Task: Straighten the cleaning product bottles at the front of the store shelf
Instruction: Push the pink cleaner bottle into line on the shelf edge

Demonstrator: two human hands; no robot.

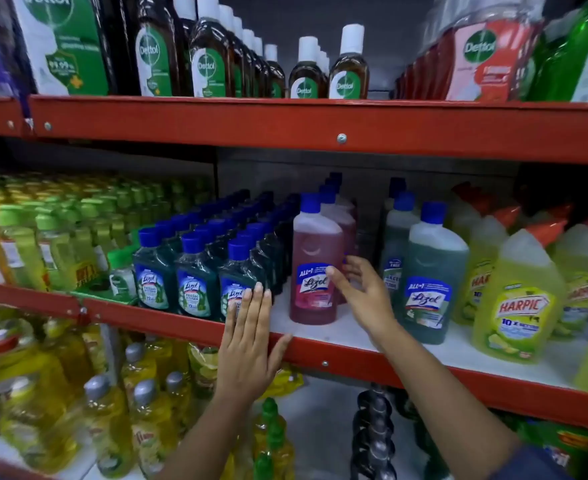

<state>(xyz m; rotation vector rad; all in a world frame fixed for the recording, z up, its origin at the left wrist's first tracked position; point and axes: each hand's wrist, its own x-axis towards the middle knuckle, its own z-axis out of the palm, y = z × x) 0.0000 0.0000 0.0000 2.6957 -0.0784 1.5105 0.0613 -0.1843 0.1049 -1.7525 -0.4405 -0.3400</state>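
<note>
A pink Lizol bottle [315, 261] with a blue cap stands upright at the front of the middle shelf [323, 355]. My right hand [362, 292] is open beside its right flank, the thumb touching the label. My left hand [249, 344] lies flat and open, fingers up against the rightmost small dark green Lizol bottle [237, 271], thumb on the shelf's red front edge. Rows of small dark green Lizol bottles [195, 268] stand left of it. A larger green Lizol bottle [433, 275] stands to the right.
Yellow-green Harpic bottles [517, 303] fill the shelf's right end; lime-capped yellow bottles [43, 237] fill the left. Dettol bottles [213, 57] line the upper shelf above a red beam [320, 129]. Yellow bottles [112, 410] crowd the lower shelf.
</note>
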